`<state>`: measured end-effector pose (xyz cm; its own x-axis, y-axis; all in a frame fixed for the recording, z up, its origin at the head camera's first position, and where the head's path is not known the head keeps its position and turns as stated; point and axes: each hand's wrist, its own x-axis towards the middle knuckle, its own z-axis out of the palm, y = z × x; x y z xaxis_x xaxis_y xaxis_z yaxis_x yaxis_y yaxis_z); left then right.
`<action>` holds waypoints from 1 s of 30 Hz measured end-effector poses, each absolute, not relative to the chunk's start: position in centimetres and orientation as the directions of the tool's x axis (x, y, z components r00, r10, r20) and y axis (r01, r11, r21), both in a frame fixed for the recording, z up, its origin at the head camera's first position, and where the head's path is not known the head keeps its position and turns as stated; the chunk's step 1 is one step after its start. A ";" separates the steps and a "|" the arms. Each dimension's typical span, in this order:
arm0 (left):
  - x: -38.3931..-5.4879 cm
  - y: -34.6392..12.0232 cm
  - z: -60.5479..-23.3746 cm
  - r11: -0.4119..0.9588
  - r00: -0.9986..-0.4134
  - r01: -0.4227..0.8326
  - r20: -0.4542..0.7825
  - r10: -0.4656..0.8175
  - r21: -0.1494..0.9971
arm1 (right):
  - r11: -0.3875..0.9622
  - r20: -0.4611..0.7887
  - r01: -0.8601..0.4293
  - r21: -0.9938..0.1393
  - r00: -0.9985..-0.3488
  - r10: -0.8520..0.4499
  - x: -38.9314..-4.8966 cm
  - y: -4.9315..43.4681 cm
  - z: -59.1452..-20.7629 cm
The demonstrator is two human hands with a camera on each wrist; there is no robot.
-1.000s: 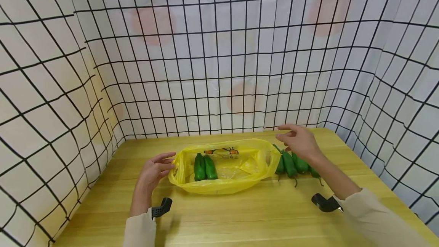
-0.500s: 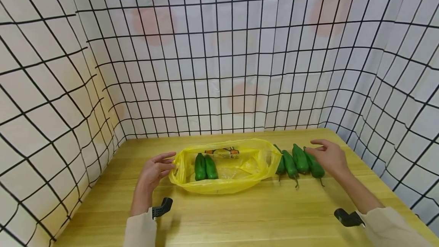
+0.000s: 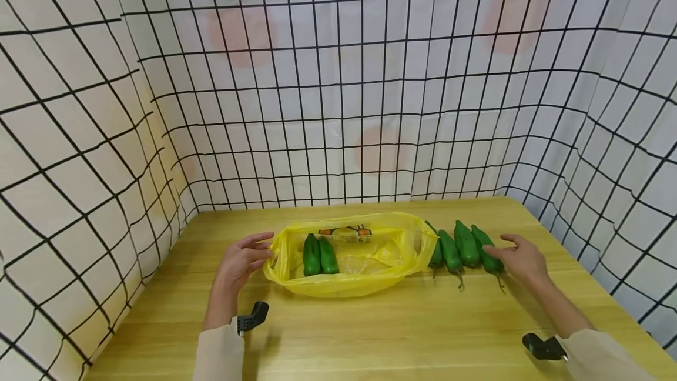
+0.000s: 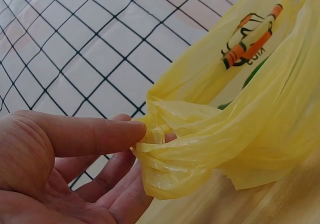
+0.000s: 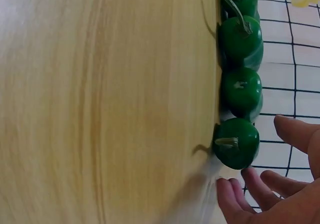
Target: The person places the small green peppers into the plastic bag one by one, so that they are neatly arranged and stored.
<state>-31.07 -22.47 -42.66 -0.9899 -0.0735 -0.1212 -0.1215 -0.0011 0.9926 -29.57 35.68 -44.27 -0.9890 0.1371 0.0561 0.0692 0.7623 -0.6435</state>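
A yellow plastic bag [image 3: 338, 288] lies on the table with its mouth spread wide. Two green peppers [image 3: 311, 256] lie side by side in its left part. At the bag's left end my left hand [image 3: 239, 260] pinches the rim between thumb and fingers, plain in the left wrist view. Right of the bag several more green peppers form a row, the nearest partly hidden behind the bag. My right hand [image 3: 520, 258] is beside the rightmost pepper [image 3: 487, 250], thumb and fingers apart around its side. In the right wrist view, a fingertip is very near that pepper [image 5: 236, 145]; contact is unclear.
The wooden table [image 3: 391, 334] is bordered at the back and sides by black wire mesh [image 3: 338, 116] before a white backing. A black camera mount sits on each wrist, the left mount [image 3: 254, 316] and the right mount [image 3: 543, 347].
My right hand has moved right and down, from above the bag's right end to the rightmost pepper. The peppers it covered are now visible. My left hand stays at the bag's rim.
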 end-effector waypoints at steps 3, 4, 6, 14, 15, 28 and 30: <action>-31.1 -22.4 -42.6 -0.006 -0.989 -0.127 -0.127 -0.072 0.992 | 0.764 0.042 0.068 -0.642 -0.991 0.124 -29.7 35.7 -44.5; -31.1 -22.3 -42.7 -0.011 -0.989 -0.128 -0.129 -0.072 0.992 | 0.766 0.038 0.070 -0.639 -0.992 0.122 -29.7 35.7 -44.6; -31.1 -22.2 -42.6 -0.019 -0.989 -0.130 -0.131 -0.067 0.991 | 0.772 0.026 0.080 -0.631 -0.992 0.124 -29.8 35.8 -44.7; -31.0 -22.2 -42.6 -0.027 -0.991 -0.125 -0.126 -0.046 0.992 | 0.802 0.018 0.103 -0.588 -0.990 0.140 -30.0 36.2 -45.5; -31.0 -22.2 -42.6 -0.025 -0.991 -0.125 -0.126 -0.046 0.992 | 0.804 0.017 0.107 -0.585 -0.990 0.143 -29.9 36.2 -45.7; -30.9 -22.4 -42.4 -0.032 -0.992 -0.117 -0.119 -0.045 0.993 | 0.831 0.040 0.083 -0.550 -0.991 0.125 -30.5 36.2 -45.9; -31.1 -22.4 -42.3 -0.030 -0.992 -0.118 -0.120 -0.044 0.992 | 0.829 0.020 0.089 -0.552 -0.993 0.120 -30.6 36.3 -45.5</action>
